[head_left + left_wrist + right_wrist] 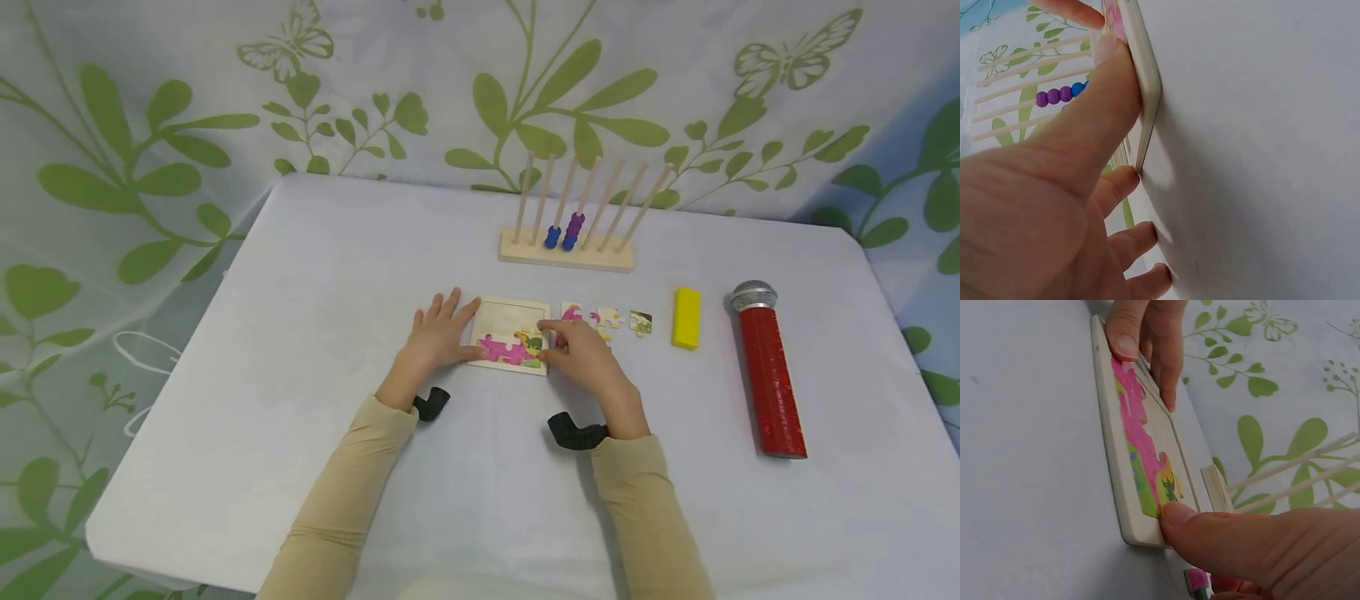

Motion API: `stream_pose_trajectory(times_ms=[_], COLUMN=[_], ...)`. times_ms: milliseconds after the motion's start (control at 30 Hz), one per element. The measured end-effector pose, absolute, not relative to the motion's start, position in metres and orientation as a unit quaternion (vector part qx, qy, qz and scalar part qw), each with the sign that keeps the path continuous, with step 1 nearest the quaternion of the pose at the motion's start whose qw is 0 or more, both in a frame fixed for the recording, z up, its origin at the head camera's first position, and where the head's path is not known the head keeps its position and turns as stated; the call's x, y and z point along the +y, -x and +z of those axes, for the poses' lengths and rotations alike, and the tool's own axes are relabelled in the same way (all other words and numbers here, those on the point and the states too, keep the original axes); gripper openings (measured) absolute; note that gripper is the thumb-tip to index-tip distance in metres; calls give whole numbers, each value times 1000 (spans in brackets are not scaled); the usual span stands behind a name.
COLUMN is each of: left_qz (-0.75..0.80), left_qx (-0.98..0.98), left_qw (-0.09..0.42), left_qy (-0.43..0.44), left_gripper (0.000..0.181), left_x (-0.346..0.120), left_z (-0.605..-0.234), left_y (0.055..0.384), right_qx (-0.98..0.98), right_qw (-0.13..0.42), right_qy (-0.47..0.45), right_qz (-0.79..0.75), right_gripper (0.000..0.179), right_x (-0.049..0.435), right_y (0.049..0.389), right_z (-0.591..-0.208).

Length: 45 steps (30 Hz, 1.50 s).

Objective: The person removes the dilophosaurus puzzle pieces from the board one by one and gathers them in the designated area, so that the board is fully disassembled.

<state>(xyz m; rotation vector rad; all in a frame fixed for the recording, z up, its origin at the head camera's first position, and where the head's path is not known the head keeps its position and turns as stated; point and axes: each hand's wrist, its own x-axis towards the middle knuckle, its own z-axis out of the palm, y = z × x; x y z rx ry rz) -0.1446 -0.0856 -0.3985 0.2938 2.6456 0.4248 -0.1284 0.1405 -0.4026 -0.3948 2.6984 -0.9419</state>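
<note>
A square wooden jigsaw board [510,302] lies in front of me with pink and green pieces along its lower part. My left hand [435,337] has its fingers spread at the board's left side; its thumb [1116,81] presses the lower left corner. At the right side, my right hand [588,358] has curled fingers, thumb and index at the edges of a yellow-green puzzle piece [531,341]. The right thumb [1185,519] touches that corner in the right wrist view, where the index tip is hidden. Several loose puzzle pieces [608,317] lie beyond the right hand.
Behind the board stands a wooden bead rack [566,256] with upright rods and blue and purple beads. A yellow block [686,318] and a red microphone [772,375] lie to the right on the white-covered table [300,275]. A leaf-patterned curtain [420,75] hangs behind.
</note>
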Motion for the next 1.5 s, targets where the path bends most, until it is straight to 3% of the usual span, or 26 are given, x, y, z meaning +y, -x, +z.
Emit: stream_pose_trajectory(times_ms=[667, 1033, 1200, 1500], left_qz=[143, 154, 164, 158], left_qx=[958, 956, 954, 955], left_qw=[225, 229, 229, 228], left_qy=[-101, -98, -102, -103], left_gripper=[84, 84, 83, 83], left_x=[-83, -84, -83, -83], left_z=[-401, -401, -401, -399], left_y=[148, 147, 146, 144], right_qx=[922, 919, 909, 925], right_qw=[116, 119, 106, 111], right_qy=[137, 136, 118, 40], right_qz=[-342, -349, -385, -361], right_gripper=[32, 35, 35, 38], right_x=[127, 131, 152, 233], right_y=[134, 135, 131, 116], right_z=[-405, -406, -404, -388])
